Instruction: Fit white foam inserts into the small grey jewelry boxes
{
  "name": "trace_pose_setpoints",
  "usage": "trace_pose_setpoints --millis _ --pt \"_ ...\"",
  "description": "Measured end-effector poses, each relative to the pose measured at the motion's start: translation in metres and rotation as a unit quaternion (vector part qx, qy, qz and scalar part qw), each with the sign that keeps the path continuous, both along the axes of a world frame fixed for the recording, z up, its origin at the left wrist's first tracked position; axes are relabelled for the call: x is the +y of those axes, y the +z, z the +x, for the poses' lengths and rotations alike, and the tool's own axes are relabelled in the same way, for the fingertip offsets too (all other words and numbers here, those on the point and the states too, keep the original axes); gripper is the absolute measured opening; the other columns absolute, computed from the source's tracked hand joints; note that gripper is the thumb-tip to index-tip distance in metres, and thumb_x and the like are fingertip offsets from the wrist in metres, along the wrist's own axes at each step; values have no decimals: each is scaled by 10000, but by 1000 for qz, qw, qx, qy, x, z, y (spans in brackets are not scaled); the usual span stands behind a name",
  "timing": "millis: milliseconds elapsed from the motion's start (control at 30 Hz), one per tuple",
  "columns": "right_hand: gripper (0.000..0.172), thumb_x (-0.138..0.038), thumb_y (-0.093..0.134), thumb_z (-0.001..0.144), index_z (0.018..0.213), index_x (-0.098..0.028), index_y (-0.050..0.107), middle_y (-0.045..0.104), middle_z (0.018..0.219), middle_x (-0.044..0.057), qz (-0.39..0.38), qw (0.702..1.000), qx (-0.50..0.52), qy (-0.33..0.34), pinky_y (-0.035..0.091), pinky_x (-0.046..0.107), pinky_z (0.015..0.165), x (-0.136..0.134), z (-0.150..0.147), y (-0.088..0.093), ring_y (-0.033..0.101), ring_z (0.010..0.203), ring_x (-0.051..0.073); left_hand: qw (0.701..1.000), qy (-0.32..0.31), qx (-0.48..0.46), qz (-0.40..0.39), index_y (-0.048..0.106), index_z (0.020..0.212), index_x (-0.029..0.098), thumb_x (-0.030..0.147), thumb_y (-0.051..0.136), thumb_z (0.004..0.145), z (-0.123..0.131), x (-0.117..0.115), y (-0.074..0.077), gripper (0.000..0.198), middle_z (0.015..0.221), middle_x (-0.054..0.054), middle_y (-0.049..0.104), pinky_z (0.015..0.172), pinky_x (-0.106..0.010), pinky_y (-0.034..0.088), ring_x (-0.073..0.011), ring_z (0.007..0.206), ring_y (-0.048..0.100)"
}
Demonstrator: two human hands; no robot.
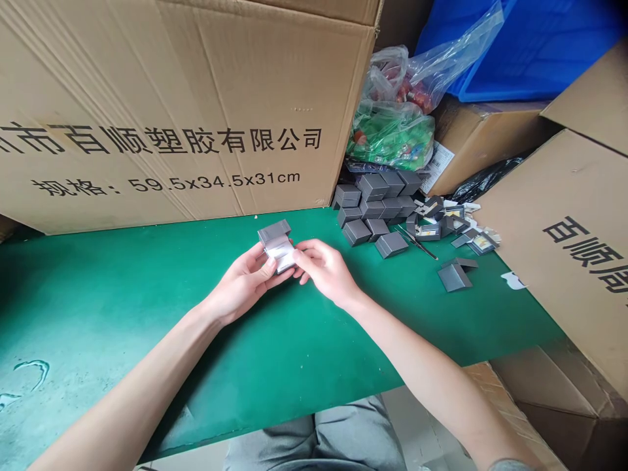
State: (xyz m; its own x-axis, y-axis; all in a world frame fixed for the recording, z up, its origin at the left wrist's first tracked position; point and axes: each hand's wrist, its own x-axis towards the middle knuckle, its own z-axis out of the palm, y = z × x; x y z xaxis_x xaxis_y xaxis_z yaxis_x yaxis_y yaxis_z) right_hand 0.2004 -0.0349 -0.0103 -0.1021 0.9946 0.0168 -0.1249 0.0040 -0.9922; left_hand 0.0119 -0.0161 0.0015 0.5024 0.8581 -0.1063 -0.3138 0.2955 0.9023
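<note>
Between my hands, over the middle of the table, is a small dark grey hinged box (273, 231) with its lid swung up. A shiny, pale surface (281, 254) shows in its near part. My left hand (243, 278) grips the box from the left and below, its thumb on the near edge. On the right side, my right hand (326, 271) has its thumb and fingers closed at the edge of the pale part. Whether a thin film or insert is between those fingertips is too small to tell.
Several closed grey boxes (375, 203) are stacked at the back right, beside tweezers (417, 242) and opened boxes with pale inserts (456, 226). One open box (455, 275) lies nearer. Large cartons (196, 85) (579, 216) bound the green table (122, 275). Plastic bags (392, 131) lie behind.
</note>
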Motion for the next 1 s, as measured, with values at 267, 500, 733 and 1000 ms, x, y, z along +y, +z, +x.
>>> trace_pose_setpoints --millis 267,500,733,1000 --pt "402 -475 774 838 1105 -210 633 645 774 -26 -8 1000 -5 16 533 243 604 2 3 -2 635 684 120 1000 4 13 -3 687 1301 264 305 737 904 -1 1 -5 402 1408 -80 660 1140 -479 499 -302 1293 629" --pt "408 -556 693 886 1092 -206 650 700 857 16 -33 999 -22 23 514 233 578 3 4 -3 650 744 137 999 -4 33 30 694 1284 269 370 761 884 -1 -1 -4 418 1398 -84 664 1084 -459 545 -310 1270 640" --pt "422 -587 680 876 964 -175 673 714 861 36 -22 998 -58 33 501 243 564 3 2 -3 612 668 120 997 -22 66 34 655 1313 224 323 817 837 0 -2 -5 513 1347 -107 684 1052 -436 570 -310 1219 672" --pt "445 -619 642 891 1029 -197 665 701 889 35 -4 998 -57 28 500 251 570 3 3 -4 626 713 138 994 23 88 57 669 1292 246 361 802 847 3 -3 -4 478 1378 -87 669 1012 -386 593 -266 1168 694"
